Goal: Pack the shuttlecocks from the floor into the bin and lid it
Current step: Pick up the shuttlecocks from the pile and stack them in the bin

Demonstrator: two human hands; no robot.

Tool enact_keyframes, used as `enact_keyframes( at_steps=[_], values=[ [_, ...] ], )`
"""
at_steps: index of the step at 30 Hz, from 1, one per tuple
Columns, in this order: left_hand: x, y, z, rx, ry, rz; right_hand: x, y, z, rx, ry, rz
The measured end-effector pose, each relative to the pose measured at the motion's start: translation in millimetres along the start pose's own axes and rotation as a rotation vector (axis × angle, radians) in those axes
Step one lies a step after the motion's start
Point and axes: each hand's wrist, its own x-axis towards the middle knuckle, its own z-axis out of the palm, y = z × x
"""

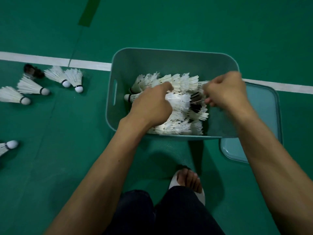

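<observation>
L hand (152,103) & R hand (226,92) each grip shuttlecocks (177,100) inside teal bin (169,52), lid (264,116) beside.

Both hands down in teal bin (169,61). Left hand (152,104) grips into the shuttlecock pile (179,100). Right hand (225,92) is motion-blurred, fingers curled, possibly pinching feathers. Lid (264,116) flat on green floor (169,22), just beside bin's right side. Several loose shuttlecocks (32,86) on floor to the left, well apart from bin.
</observation>
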Motion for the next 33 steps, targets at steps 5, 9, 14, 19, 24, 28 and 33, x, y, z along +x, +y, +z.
enact_keyframes(
  at_steps=[5,9,14,19,24,28,33],
  values=[
    [-14,-13,-42,-0.125,0.271,0.094,-35,-79,6,0.407,-0.055,-0.192],
    [-40,-43,-74,-0.191,0.551,0.109,-73,-143,43,0.662,-0.395,-0.183],
    [-73,-110,-74,-0.252,0.709,-0.158,-124,-185,110,0.767,-0.768,0.067],
    [-82,-196,-65,-0.271,0.659,-0.459,-156,-195,198,0.469,-0.555,-0.163],
    [-127,-290,-84,-0.126,0.877,-0.949,-173,-212,287,0.080,-0.566,-0.383],
    [-177,-352,-101,0.002,1.085,-1.294,-201,-212,356,-0.201,-0.617,-0.689],
    [-200,-413,-104,-0.155,1.086,-1.351,-240,-217,422,-0.393,-0.740,-1.153]
  ],
)
